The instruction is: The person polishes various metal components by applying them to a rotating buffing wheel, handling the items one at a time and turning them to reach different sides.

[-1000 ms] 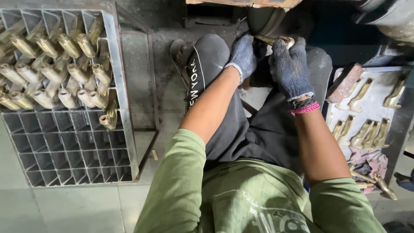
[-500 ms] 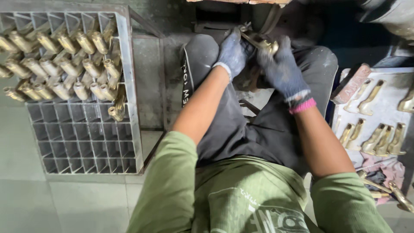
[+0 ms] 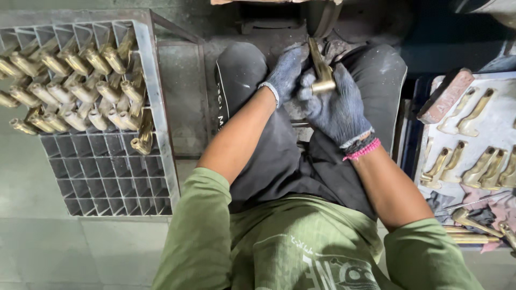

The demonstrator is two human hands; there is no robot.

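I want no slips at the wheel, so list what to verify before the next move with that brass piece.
1. Grip: both the left hand and right hand, in blue-grey knit gloves, close on the angled brass casting: ok.
2. Casting meets the dark round wheel: cannot tell.
3. Fingers apart from the wheel: ok.
4. Free cells in the grey metal grid rack: ok.
5. More brass castings on the pale tray: ok.

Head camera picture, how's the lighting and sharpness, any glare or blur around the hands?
Head view: dim and even; the brass part between the left hand and right hand is sharp with slight glints; the upper right corner sinks into shadow; edges bow from the wide lens.
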